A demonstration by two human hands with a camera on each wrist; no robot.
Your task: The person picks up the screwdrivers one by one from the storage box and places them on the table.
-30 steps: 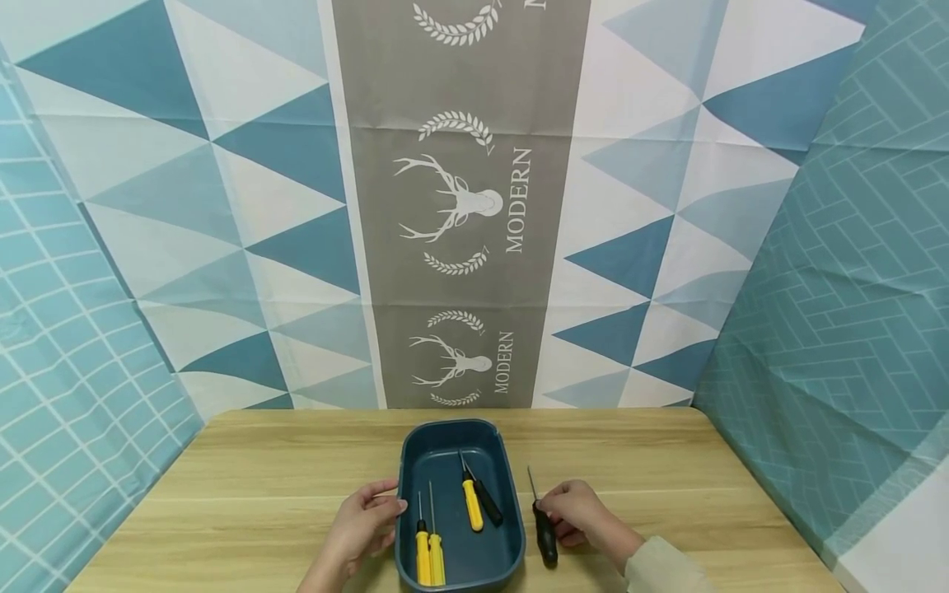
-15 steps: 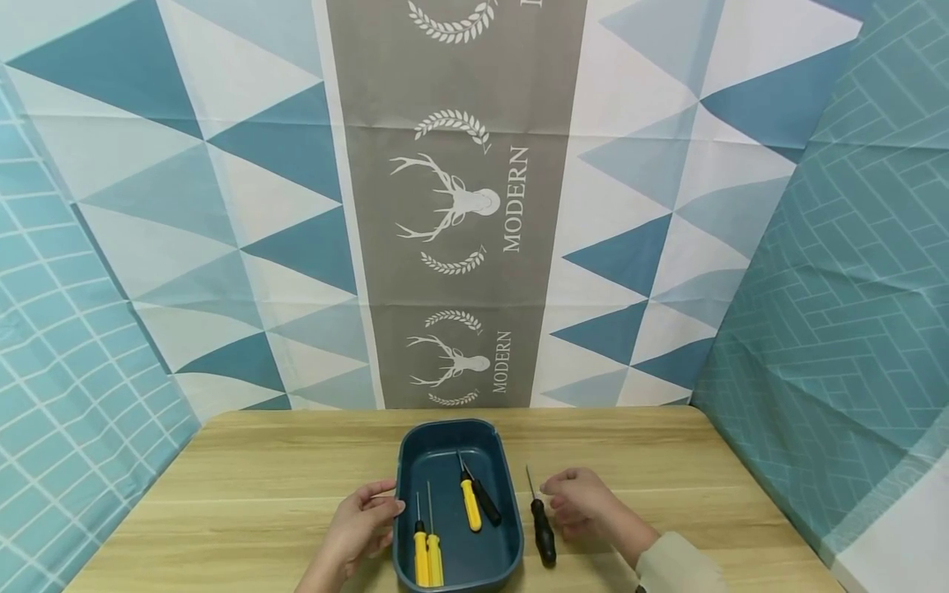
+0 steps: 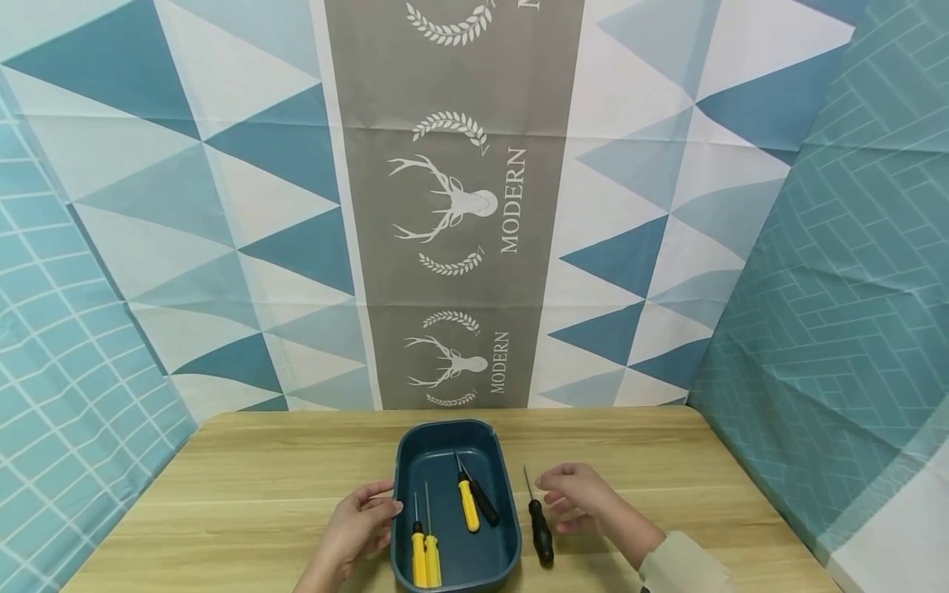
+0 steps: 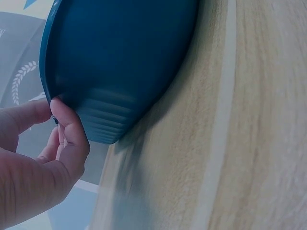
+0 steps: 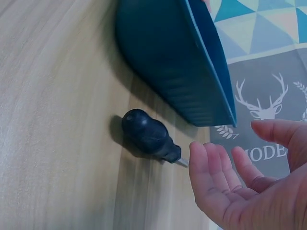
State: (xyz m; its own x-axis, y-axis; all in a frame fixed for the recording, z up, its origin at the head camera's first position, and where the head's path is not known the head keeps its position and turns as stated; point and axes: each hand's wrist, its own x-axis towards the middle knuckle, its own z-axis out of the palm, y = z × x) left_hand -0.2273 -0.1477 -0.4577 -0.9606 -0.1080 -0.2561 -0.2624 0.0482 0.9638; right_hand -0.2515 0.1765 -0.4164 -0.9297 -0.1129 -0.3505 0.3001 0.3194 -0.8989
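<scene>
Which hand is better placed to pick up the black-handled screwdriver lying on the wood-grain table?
Probably the right hand: it holds nothing, beside the black-handled screwdriver. The left hand pinches the dark blue rounded-rectangular tray, which stands between it and the screwdriver.

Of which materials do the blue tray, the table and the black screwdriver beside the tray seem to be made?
Blue tray: probably plastic, with a soft sheen; the moulded-looking ridges suggest it.
Table: wood or wood-look laminate, low sheen; grain shows, but I cannot tell which.
Black screwdriver: handle likely plastic or rubber, smooth with a faint highlight; the thin grey shaft looks metal.
</scene>
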